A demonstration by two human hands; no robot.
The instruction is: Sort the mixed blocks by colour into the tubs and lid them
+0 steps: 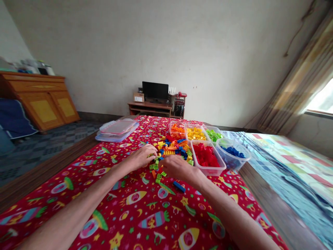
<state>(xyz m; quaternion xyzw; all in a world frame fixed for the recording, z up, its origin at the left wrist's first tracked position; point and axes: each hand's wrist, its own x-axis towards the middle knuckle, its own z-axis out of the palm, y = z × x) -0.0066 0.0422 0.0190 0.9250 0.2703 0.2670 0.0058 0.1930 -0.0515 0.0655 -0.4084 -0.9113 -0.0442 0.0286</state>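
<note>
A loose heap of toy building bricks (169, 152) in several colours lies on a red patterned cloth. My left hand (144, 156) is at the heap's left edge, its fingers curled over the bricks; what lies under the fingertips is partly hidden. At the near edge of the heap, my right hand (178, 168) points its bent fingers down and inward, and the fingertips are mostly out of sight. Between and just in front of the hands are a few green bricks (158, 178) and an orange brick (154, 174). A long blue brick (179, 186) lies nearer to me, below my right hand.
Clear plastic tubs hold sorted bricks: orange (178, 128), yellow (195, 133), green (213, 134), red (206, 155) and blue (233, 151). Stacked lids (117, 129) lie at the table's left. A bed (293, 163) adjoins on the right; a monitor (155, 91) stands beyond.
</note>
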